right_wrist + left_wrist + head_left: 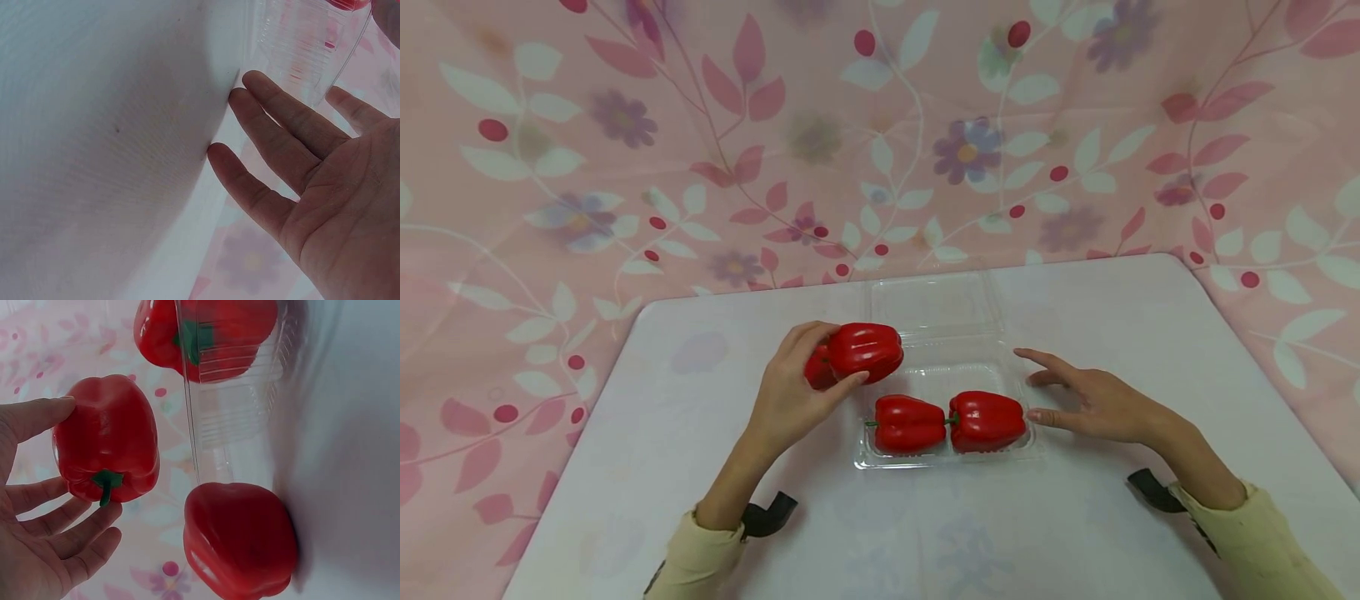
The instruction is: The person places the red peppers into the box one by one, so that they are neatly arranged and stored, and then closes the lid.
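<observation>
My left hand holds a red bell pepper between thumb and fingers, raised at the left side of a clear plastic clamshell box. In the left wrist view the green stem of this held pepper points toward the fingers. Partly hidden behind hand and pepper, another red pepper lies on the table outside the box. Two more, a left pepper and a right pepper, lie side by side along the box's near half. My right hand rests with extended fingers by the box's right side, holding nothing.
The box's transparent lid lies folded back toward the far edge of the white table. Behind the table hangs a pink floral cloth. Black straps stick out by both wrists.
</observation>
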{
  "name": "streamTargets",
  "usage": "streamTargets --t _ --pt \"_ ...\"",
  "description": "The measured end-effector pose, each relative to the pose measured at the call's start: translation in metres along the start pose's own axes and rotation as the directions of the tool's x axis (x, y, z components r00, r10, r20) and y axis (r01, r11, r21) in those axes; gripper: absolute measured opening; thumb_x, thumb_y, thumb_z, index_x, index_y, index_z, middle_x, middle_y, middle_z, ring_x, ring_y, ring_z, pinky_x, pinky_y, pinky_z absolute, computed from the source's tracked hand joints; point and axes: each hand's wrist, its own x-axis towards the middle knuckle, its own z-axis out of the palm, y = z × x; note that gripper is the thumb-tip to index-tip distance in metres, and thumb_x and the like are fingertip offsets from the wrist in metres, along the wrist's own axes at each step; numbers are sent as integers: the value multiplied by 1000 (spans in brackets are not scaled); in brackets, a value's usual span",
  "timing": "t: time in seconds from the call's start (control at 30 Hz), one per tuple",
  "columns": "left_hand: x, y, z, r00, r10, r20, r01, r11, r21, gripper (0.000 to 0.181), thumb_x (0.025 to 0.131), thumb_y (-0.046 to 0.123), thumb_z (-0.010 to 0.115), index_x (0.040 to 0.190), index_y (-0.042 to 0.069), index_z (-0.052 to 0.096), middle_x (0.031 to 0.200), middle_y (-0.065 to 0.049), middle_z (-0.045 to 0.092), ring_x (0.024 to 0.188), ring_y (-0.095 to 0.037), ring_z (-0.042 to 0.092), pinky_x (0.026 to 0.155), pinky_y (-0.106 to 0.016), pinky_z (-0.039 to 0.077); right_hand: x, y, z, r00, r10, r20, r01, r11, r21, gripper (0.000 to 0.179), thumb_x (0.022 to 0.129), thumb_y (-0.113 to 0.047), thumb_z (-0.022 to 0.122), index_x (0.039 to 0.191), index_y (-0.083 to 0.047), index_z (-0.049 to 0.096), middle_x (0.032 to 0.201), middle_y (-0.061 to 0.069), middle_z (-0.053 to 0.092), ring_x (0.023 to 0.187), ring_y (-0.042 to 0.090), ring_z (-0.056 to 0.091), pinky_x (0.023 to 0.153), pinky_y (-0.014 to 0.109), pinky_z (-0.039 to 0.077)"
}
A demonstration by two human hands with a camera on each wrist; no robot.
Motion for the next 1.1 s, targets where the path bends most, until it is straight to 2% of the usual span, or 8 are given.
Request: streamTargets --t 0.4,0.57,0.93,1.1 --pt "5 9 11 999 24 37 -23 999 -43 65 76 25 87 130 8 56 128 -5 54 112 -19 55 84 -43 56 0 1 -1 1000 -5 0 5 1000 -2 83 86 -50 70 155 -34 25 129 7 63 118 34 58 88 69 45" --pt "7 13 17 998 31 53 -30 999 -27 65 76 27 87 130 8 57 128 -4 55 111 -18 55 83 -38 57 1 2 0 1000 -4 -5 4 1000 -7 83 86 -50 70 155 -35 25 129 6 63 118 34 59 89 68 45" --pt "12 24 29 996 -11 94 11 1000 1 64 77 32 86 130 12 56 126 -2 55 108 -16 53 74 -29 56 1 2 -1 1000 4 7 -4 1000 -11 84 87 -51 70 155 -32 25 129 7 63 118 35 58 88 69 45" --pt "12 27 37 994 -17 107 18 1000 -5 63 78 32 85 130 12 56 126 -2 55 111 -15 53 81 -39 57 1 2 0 1000 14 12 -14 1000 1 83 87 -51 70 155 -31 27 129 7 63 119 35 58 88 69 44"
